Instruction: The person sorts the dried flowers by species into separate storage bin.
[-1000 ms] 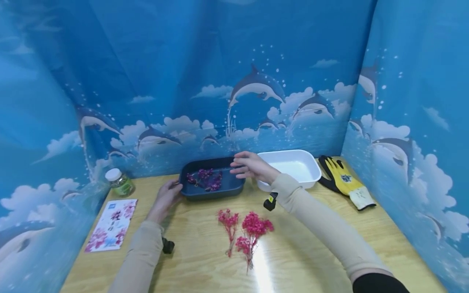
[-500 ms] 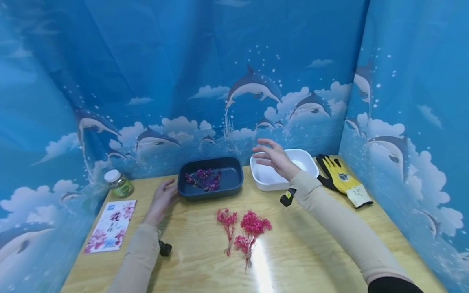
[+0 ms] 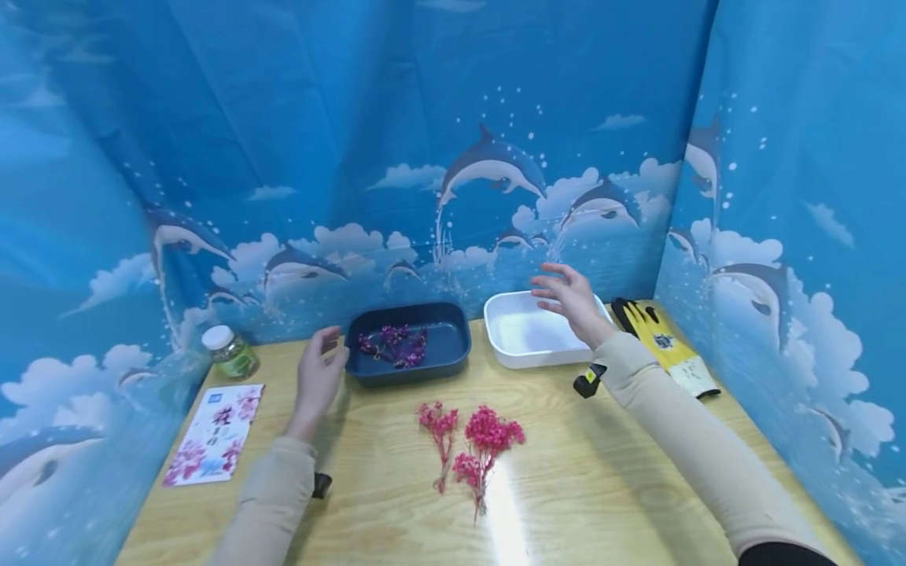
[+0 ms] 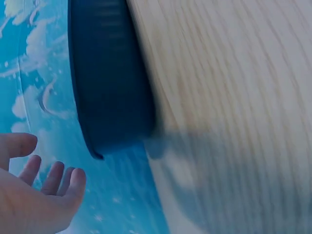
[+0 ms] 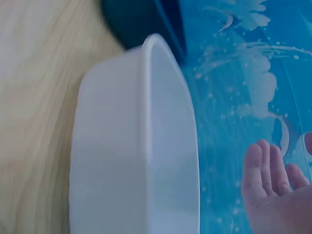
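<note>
A dark blue tray [image 3: 410, 374] stands at the back of the table with sprigs of purple dried flowers [image 3: 409, 358] in it. Just off its left end, my left hand [image 3: 322, 376] is raised with bent, relaxed fingers and nothing in them; the left wrist view shows a gap between that hand [image 4: 44, 200] and the tray [image 4: 109, 78]. To the right stands a white tray [image 3: 527, 358] with nothing seen inside. Over its right part hovers my right hand [image 3: 572, 303], fingers spread loosely and holding nothing. In the right wrist view, this hand [image 5: 278, 195] is apart from the white rim [image 5: 146, 97].
Bunches of pink dried flowers [image 3: 488, 432] lie mid-table in front of the trays. On the left are a lidded jar [image 3: 237, 360] and a flower-printed packet [image 3: 215, 436]. A yellow-black glove [image 3: 661, 342] lies at the right. A dolphin-print curtain [image 3: 354, 157] closes off the back and sides.
My left hand has come off the dark tray's left end and risen. My right hand has moved right, from beside the dark tray's right end to above the white tray.
</note>
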A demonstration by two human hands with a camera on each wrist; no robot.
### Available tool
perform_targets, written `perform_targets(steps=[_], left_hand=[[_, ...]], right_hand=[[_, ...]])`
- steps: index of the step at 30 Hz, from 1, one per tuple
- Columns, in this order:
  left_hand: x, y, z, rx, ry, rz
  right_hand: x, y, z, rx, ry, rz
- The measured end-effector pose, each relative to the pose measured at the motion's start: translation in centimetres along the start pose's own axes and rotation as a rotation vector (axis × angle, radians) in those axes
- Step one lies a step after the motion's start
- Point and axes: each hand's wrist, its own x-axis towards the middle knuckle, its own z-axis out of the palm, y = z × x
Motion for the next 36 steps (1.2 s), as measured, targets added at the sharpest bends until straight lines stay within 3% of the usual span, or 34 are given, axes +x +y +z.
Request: perform_targets(steps=[5, 11, 17, 20, 26, 31, 36], left_hand=[[-0.9, 1.5, 1.4, 0.003, -0.022, 0.158], [-2.5, 3.7, 2.5, 0.056, -0.116, 0.310], [-4.6, 5.0, 3.6, 0.151, -0.217, 0.385], [-5.6, 5.2, 4.4, 0.218, -0.302, 0.342], [-7.6, 4.9, 6.2, 0.444, -0.496, 0.195], [-9.0, 4.3, 7.1, 0.573, -0.568, 0.112], [-10.2, 4.4, 7.3, 0.608, -0.610, -0.022]], right_hand=[[-0.4, 0.3, -1.5, -0.065, 0.065, -0.039], [-0.7, 0.7, -3.0, -0.136, 0.160, -0.078], [-0.8, 1.2, -4.3, -0.193, 0.230, -0.088], [-0.7, 1.6, -5.0, -0.229, 0.254, -0.097], [-0.7, 2.1, -6.0, -0.301, 0.310, -0.087], [-0.8, 2.4, -6.5, -0.353, 0.393, -0.054], [-0.9, 2.8, -7.0, -0.396, 0.436, -0.025]])
